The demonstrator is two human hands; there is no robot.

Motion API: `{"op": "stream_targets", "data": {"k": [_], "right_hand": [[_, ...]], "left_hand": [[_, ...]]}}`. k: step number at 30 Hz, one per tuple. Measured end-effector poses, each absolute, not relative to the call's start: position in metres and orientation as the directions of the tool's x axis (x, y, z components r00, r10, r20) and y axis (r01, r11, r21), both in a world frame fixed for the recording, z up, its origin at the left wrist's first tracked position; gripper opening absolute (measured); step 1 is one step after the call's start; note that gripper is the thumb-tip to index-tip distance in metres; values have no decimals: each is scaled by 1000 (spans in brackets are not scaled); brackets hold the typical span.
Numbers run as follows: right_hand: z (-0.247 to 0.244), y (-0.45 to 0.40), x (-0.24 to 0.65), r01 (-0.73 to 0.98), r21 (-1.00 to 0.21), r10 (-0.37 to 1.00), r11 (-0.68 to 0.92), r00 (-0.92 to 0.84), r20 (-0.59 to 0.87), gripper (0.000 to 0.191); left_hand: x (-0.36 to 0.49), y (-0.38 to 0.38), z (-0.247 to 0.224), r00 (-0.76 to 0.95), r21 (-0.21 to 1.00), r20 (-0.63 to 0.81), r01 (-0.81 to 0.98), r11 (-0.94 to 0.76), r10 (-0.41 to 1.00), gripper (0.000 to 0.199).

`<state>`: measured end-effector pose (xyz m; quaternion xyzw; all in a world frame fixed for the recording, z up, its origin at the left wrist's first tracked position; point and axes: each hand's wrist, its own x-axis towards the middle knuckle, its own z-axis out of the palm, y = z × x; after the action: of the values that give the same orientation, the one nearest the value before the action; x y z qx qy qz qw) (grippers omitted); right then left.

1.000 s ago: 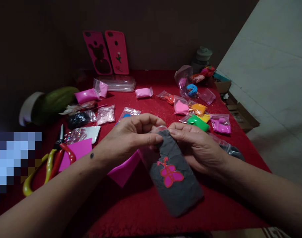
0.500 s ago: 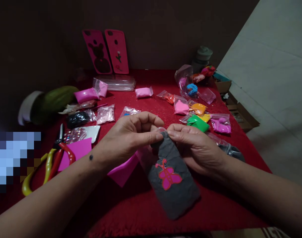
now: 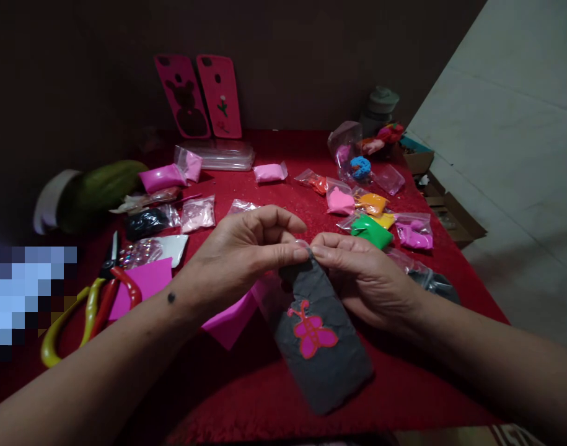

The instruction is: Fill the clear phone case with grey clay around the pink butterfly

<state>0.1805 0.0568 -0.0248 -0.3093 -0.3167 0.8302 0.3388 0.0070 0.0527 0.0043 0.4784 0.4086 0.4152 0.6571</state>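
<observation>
A phone case [image 3: 329, 378] covered in wrinkled dark grey clay is tilted over the red cloth, its upper end toward the far side. A pink butterfly [image 3: 315, 336] with orange outlines lies on its face. My left hand [image 3: 259, 248] pinches the upper left corner between thumb and fingers. Close beside it, my right hand [image 3: 362, 272] grips the upper right edge, thumb on top. A bit of clear case rim shows between the thumbs. My fingertips behind the case are hidden. Bright pink sheets [image 3: 234, 319] lie under and beside my left forearm.
Scissors [image 3: 109, 291] with red and yellow handles lie at left. Two pink decorated phone cases [image 3: 220, 99] lean on the back wall, near clear cases [image 3: 222, 156]. Bags of coloured clay [image 3: 371, 230] are spread at right on the red cloth [image 3: 209, 390]. A cardboard box [image 3: 455, 217] stands beyond the right edge.
The case has shifted slightly left and its upper end a little lower. My right thumb has moved slightly left along the top edge, and both hands keep their hold.
</observation>
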Motion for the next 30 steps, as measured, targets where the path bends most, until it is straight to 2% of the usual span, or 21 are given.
{"op": "stream_targets", "data": {"k": [8, 17, 23, 30], "right_hand": [[-21, 56, 178, -438, -685, 762, -583, -588, -273, 11], [-21, 56, 178, -400, -709, 764, -580, -570, -302, 19], [-22, 57, 177, -406, -721, 778, -561, -557, -292, 21], [-22, 57, 178, -380, -724, 772, -576, -545, -328, 21]], "left_hand": [[4, 51, 0, 390, 968, -128, -150, 200, 912, 12], [6, 51, 4, 297, 987, -129, -56, 152, 946, 7], [14, 48, 8, 175, 998, -61, -9, 64, 983, 9], [8, 47, 7, 240, 996, -46, 83, 27, 970, 9]]}}
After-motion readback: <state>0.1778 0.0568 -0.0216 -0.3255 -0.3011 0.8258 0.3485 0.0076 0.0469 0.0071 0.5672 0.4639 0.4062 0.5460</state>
